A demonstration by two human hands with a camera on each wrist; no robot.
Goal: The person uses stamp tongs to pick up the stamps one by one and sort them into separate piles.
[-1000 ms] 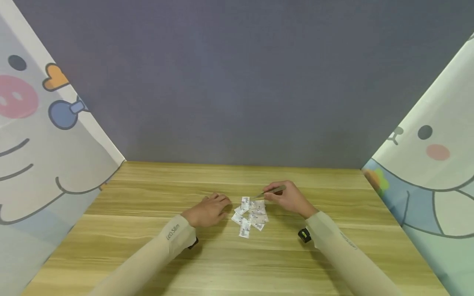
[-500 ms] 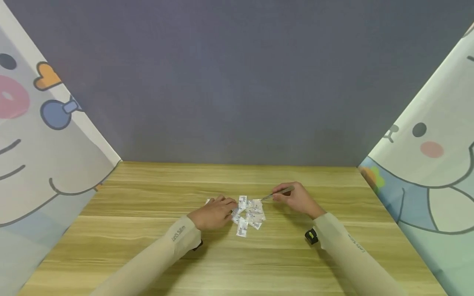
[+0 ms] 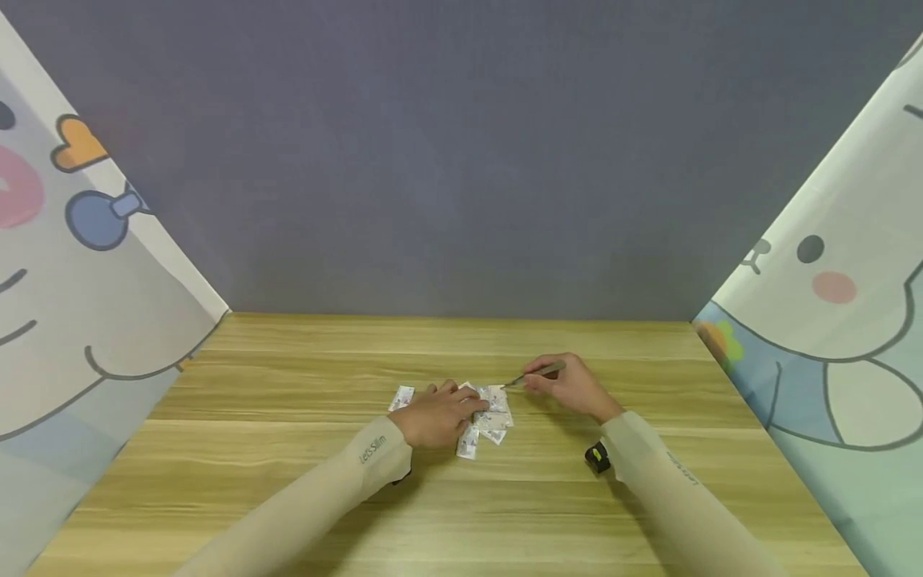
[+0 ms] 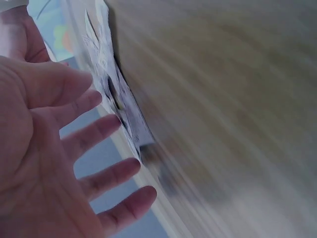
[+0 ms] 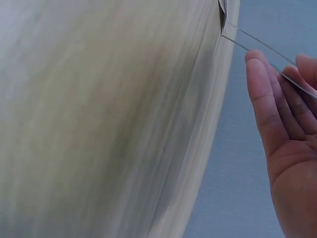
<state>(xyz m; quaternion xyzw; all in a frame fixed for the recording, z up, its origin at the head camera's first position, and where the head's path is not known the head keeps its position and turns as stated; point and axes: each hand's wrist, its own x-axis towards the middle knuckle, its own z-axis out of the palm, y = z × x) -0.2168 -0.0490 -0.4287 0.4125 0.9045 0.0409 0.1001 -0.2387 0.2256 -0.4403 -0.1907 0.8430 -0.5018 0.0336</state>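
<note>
Several small printed paper slips (image 3: 493, 420) overlap in a loose pile on the wooden table. My left hand (image 3: 440, 415) reaches over the left part of the pile and hides some of it. In the left wrist view its fingers (image 4: 91, 136) are spread and nearly straight beside the slips (image 4: 130, 106). My right hand (image 3: 574, 388) pinches slim metal tweezers (image 3: 550, 369), whose tips are at the pile's upper right edge. The right wrist view shows the prongs of the tweezers (image 5: 239, 45) apart, close to a slip's edge (image 5: 223, 15).
One separate slip (image 3: 401, 397) lies left of the left hand. A dark device (image 3: 597, 457) is at the right wrist. The wooden table (image 3: 490, 521) ends at a grey back panel (image 3: 461, 160), with cartoon-printed panels (image 3: 858, 240) on both sides.
My left hand has moved right, over the pile. A single slip has come into sight on its left. The tweezers' tips moved right off the pile's top, then slightly back left.
</note>
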